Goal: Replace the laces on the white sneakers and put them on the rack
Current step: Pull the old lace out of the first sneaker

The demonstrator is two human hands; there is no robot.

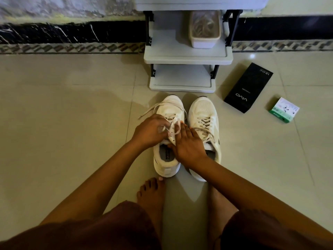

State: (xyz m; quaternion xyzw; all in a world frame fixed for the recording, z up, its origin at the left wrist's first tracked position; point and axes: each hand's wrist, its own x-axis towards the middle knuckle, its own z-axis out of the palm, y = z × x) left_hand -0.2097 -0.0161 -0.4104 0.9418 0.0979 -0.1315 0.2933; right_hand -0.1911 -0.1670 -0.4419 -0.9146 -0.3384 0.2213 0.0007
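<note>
Two white sneakers stand side by side on the tiled floor, toes toward the grey rack (187,57). The left sneaker (168,109) has its white lace (149,110) loosened, with loose ends trailing off to the left. My left hand (149,131) pinches the lace over the eyelets. My right hand (189,145) lies across the tongue and collar of the same shoe, thumb tucked at the tongue's edge. The right sneaker (203,114) is fully laced and partly hidden under my right wrist.
A clear tub of laces (204,29) sits on the rack's middle shelf. The lowest shelf (182,76) holds nothing. A black phone box (248,87) and a small green-white box (283,110) lie on the floor to the right. My bare feet (151,195) are just behind the shoes.
</note>
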